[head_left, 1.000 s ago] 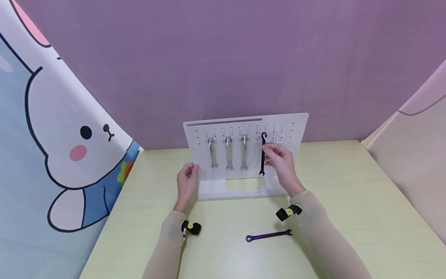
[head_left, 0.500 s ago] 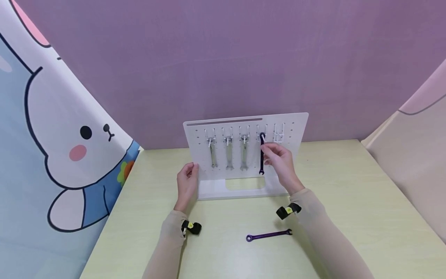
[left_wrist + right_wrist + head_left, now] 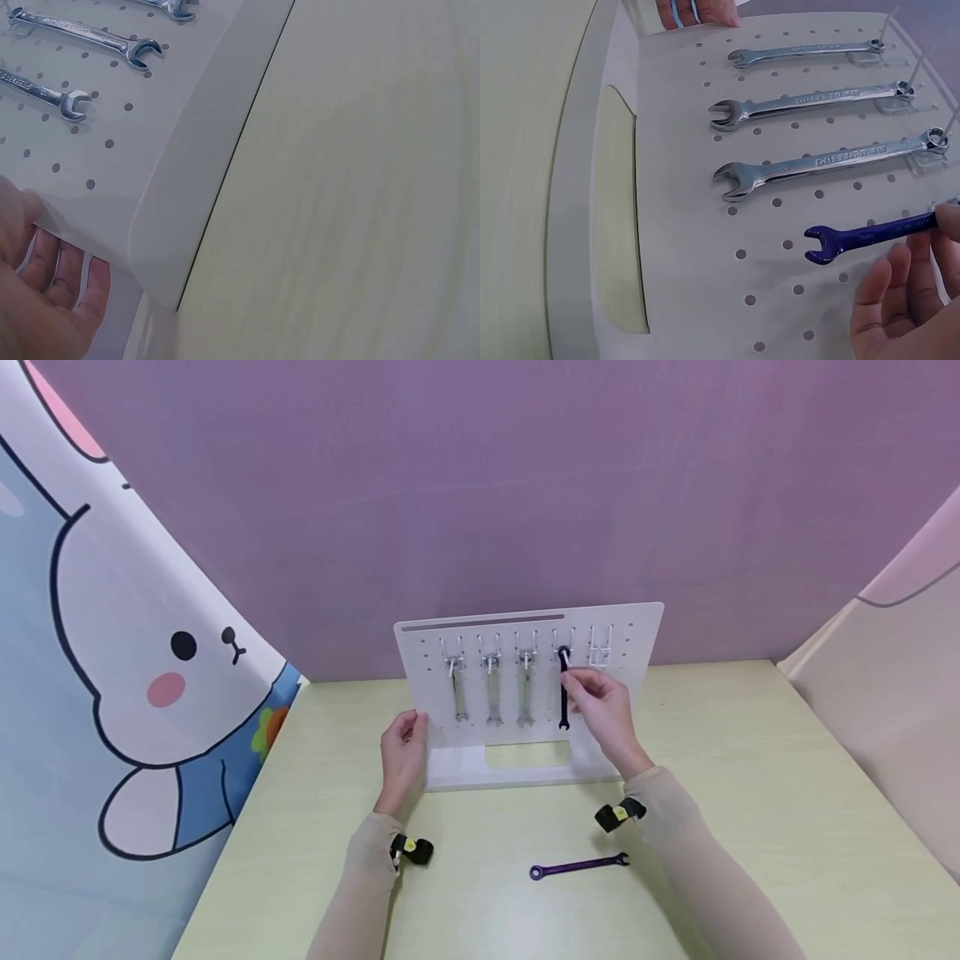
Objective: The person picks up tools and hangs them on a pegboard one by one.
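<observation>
My right hand (image 3: 606, 714) pinches a purple combination wrench (image 3: 877, 232) near its ring end. In the head view, that ring is around the fourth hook of a white pegboard (image 3: 637, 647), and the open end points down close to the board. The left hand (image 3: 402, 752) grips the pegboard's left edge, thumb in front and fingers behind. Three silver combination wrenches (image 3: 832, 161) hang in a row to the left of the purple one. A second purple wrench (image 3: 579, 867) lies on the table in front of the board.
To the right of the held wrench, a bare wire hook (image 3: 601, 652) sits on the board. The board's base (image 3: 457, 772) rests on the pale wooden table (image 3: 750, 777). A purple cloth (image 3: 525, 485) hangs behind, and a rabbit-print cloth (image 3: 142, 652) stands at the left.
The held wrench has shifted slightly left, and its lower end has swung up a little toward the board. My left hand and the wrench on the table have not moved.
</observation>
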`<state>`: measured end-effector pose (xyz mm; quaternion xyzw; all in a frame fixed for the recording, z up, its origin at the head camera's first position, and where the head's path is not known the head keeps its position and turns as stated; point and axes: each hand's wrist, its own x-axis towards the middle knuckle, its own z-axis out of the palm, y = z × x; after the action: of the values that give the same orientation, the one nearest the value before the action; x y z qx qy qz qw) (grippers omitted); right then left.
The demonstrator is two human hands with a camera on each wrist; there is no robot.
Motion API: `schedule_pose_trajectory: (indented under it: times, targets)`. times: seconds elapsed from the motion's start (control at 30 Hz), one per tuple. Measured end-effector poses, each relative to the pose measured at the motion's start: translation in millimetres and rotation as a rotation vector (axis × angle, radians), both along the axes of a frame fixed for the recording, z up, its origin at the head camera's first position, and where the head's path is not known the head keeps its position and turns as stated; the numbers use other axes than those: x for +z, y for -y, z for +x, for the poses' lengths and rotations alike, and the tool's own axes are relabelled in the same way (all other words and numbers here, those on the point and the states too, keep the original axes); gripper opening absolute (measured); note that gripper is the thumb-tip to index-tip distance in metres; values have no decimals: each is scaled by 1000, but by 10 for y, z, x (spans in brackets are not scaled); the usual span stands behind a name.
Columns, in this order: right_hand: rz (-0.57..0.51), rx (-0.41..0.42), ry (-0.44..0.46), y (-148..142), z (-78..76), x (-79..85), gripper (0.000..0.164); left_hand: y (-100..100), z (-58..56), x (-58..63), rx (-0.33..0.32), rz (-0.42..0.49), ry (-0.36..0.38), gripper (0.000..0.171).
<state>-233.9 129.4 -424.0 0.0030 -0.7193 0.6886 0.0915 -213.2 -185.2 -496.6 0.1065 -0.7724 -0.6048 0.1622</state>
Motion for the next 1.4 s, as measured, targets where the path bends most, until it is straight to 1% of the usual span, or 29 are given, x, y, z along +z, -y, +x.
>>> schedule_pose_trajectory:
  times: [0.1,0.23,0.27,0.37,0.57,0.9,1.03,1.2,1.4]
  targets:
    - [92,-47,-67,1,-7,-29,22,0,-5,1,2,-4,-1,27]
    - [236,-107,-186,12,-12,-66,16,2,-5,-2,8,-7,15,28]
    - [257,-113,-213,16,-9,-69,16,2,-5,-2,9,-6,20,28]
    - [304,-126,-275,26,-2,-86,15,4,-1,-3,10,-5,32,28]
    - [333,-139,-355,34,11,-142,14,7,6,-3,-7,31,59,29]
    - [362,-162,-459,41,-34,-229,14,8,10,11,-4,29,46,29]
    - [379,-165,-479,33,-52,-254,15,5,14,12,-6,29,46,29]
    - [403,-178,-491,34,-57,-276,17,2,12,6,-1,25,43,29]
    - [420,-189,-472,32,-47,-287,17,5,8,6,-1,29,37,29]
